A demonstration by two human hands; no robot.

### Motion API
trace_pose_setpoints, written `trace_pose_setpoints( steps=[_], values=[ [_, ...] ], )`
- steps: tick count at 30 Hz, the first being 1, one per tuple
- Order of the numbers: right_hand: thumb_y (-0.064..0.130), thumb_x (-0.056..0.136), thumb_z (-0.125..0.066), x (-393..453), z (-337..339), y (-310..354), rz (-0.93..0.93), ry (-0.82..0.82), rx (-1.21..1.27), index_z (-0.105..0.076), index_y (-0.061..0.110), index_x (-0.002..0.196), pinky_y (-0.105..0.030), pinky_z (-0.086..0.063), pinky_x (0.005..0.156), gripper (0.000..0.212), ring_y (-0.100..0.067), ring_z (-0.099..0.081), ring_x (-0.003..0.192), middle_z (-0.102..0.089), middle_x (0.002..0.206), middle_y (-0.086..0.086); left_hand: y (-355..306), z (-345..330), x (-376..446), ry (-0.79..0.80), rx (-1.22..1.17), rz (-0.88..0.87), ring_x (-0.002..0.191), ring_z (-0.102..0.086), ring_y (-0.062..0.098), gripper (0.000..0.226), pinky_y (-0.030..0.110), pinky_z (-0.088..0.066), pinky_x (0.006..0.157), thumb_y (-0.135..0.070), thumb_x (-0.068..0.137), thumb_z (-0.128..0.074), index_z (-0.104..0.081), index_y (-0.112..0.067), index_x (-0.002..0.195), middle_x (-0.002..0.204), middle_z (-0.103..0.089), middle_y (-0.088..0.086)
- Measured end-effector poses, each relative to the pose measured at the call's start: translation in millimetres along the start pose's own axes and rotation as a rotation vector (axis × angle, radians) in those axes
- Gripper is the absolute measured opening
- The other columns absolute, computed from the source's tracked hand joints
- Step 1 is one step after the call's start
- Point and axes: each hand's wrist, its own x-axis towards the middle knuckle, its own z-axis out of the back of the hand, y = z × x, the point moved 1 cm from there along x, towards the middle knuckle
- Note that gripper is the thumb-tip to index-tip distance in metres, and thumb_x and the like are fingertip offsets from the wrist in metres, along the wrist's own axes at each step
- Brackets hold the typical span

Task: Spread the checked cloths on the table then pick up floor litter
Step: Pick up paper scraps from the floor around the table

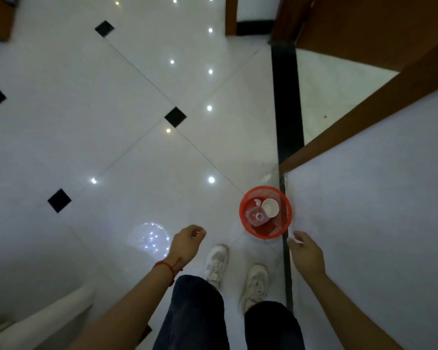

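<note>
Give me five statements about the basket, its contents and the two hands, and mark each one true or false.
1. The red basket stands on the floor beside the white wall. True.
2. The basket is empty. False: a white paper cup and a clear plastic container lie in it.
3. The left hand wears a red string bracelet at the wrist. True.
4. The right hand grips the basket's rim. False: it is near the basket, with something small and pale at its fingertips.
5. The person is barefoot. False: both feet wear white sneakers.
</note>
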Motion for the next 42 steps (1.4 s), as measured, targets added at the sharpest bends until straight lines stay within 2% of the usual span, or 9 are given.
trace_pose_setpoints(
  steps=[5,7,9,12,19,24,28,36,42],
  values=[
    [0.018,0.093,-0.050,-68.5,11.0,39.4,0.099,0.091,-0.132,-0.053,0.002,0.124,-0.034,-0.040,0.096,0.035,-0.032,-0.053,0.116,-0.056,0.127,-0.019,31.3,59.2,-64.0,-0.086,-0.131,0.066,0.112,-0.056,0.024,0.032,0.021,-0.036,0.083,-0.023,0.095,-0.048,-0.061,-0.003,0.116,0.121,-0.063,0.012],
    [0.018,0.094,-0.049,-88.3,11.7,55.6,0.157,0.112,-0.164,-0.055,0.001,0.120,-0.032,-0.041,0.092,0.031,-0.031,-0.054,0.112,-0.058,0.124,-0.019,47.7,74.3,-82.4,-0.115,-0.252,0.117,0.102,-0.058,0.026,0.031,0.028,-0.043,0.083,-0.023,0.094,-0.048,-0.062,-0.001,0.111,0.113,-0.065,0.014],
    [0.016,0.095,-0.048,-102.8,11.7,70.6,0.223,0.126,-0.187,-0.058,0.000,0.115,-0.031,-0.040,0.088,0.028,-0.032,-0.056,0.109,-0.060,0.120,-0.021,61.4,85.5,-98.9,-0.140,-0.430,0.186,0.086,-0.056,0.022,0.032,0.030,-0.047,0.071,-0.023,0.093,-0.049,-0.061,0.001,0.111,0.100,-0.063,0.012],
    [0.016,0.096,-0.045,-115.3,9.6,84.9,0.271,0.158,-0.208,-0.057,-0.001,0.115,-0.029,-0.039,0.083,0.029,-0.034,-0.056,0.108,-0.061,0.119,-0.022,77.4,91.0,-123.3,-0.187,-0.590,0.234,0.082,-0.055,0.020,0.026,0.026,-0.044,0.063,-0.024,0.093,-0.050,-0.061,-0.003,0.105,0.096,-0.061,0.011],
    [0.019,0.094,-0.046,-105.4,-0.2,106.7,0.348,0.291,-0.437,-0.054,0.002,0.125,-0.035,-0.038,0.098,0.036,-0.034,-0.052,0.117,-0.057,0.128,-0.019,105.6,62.9,-182.1,-0.366,-0.856,0.370,0.078,-0.056,0.020,0.026,0.026,-0.045,0.060,-0.026,0.094,-0.048,-0.059,-0.004,0.103,0.093,-0.060,0.010],
    [0.011,0.094,-0.046,-107.1,-21.5,135.4,0.483,0.461,-0.598,-0.055,-0.004,0.120,-0.034,-0.038,0.098,0.031,-0.034,-0.051,0.117,-0.058,0.125,-0.019,124.4,11.6,-240.4,-0.571,-1.185,0.504,0.064,-0.051,0.017,0.021,0.025,-0.041,0.054,-0.021,0.094,-0.050,-0.057,-0.007,0.080,0.082,-0.058,0.012],
    [0.015,0.094,-0.047,-125.1,-55.0,151.2,0.620,0.590,-0.739,-0.055,-0.004,0.120,-0.035,-0.038,0.099,0.033,-0.034,-0.051,0.116,-0.057,0.126,-0.021,143.0,-47.2,-290.8,-0.704,-1.398,0.617,0.067,-0.052,0.018,0.020,0.026,-0.043,0.058,-0.020,0.094,-0.049,-0.058,-0.003,0.097,0.086,-0.058,0.012],
    [0.019,0.092,-0.051,-202.3,-135.4,126.5,0.851,0.781,-0.995,-0.059,-0.002,0.117,-0.036,-0.043,0.093,0.033,-0.035,-0.058,0.109,-0.062,0.117,-0.017,186.2,-178.0,-380.5,-0.968,-1.815,0.809,0.078,-0.057,0.025,0.023,0.031,-0.046,0.067,-0.023,0.093,-0.051,-0.059,-0.002,0.099,0.096,-0.061,0.017],
    [0.017,0.090,-0.054,-276.9,-186.8,64.5,0.941,0.879,-1.138,-0.063,-0.001,0.101,-0.034,-0.042,0.076,0.024,-0.029,-0.059,0.083,-0.061,0.080,-0.010,206.5,-259.3,-434.9,-1.094,-2.083,0.844,0.087,-0.058,0.030,0.027,0.032,-0.047,0.068,-0.023,0.094,-0.050,-0.058,-0.001,0.106,0.099,-0.062,0.017]
  ],
)
